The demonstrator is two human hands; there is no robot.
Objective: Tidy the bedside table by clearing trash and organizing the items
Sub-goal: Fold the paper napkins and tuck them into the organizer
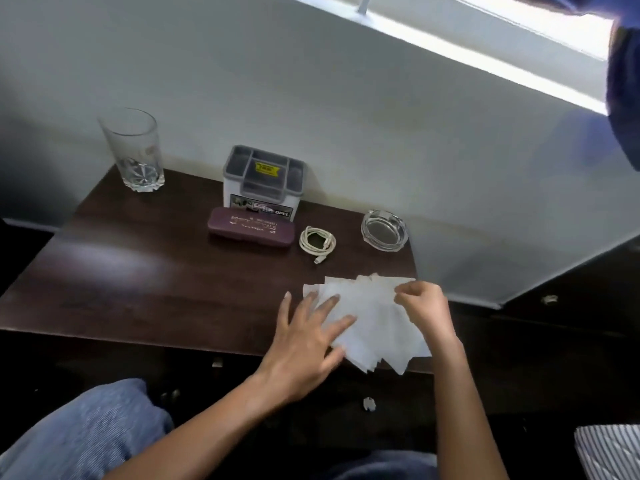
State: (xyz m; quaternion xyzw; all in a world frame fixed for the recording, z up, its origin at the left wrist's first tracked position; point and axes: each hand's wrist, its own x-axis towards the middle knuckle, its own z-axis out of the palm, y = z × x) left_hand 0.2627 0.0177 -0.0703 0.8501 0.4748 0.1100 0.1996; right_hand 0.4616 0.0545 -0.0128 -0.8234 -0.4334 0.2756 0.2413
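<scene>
I see papers at the 4 o'clock corner of the table, overhanging its front edge, long axis 10-to-4; open room toward 9. My left hand presses them, fingers wide; my right hand pinches them.

dark brown woodgrain counter, white tissues, maroon case with gold lettering, grey-lidded white box with yellow sticker, cream cable, clear cut-pattern glass, clear ashtray
</scene>
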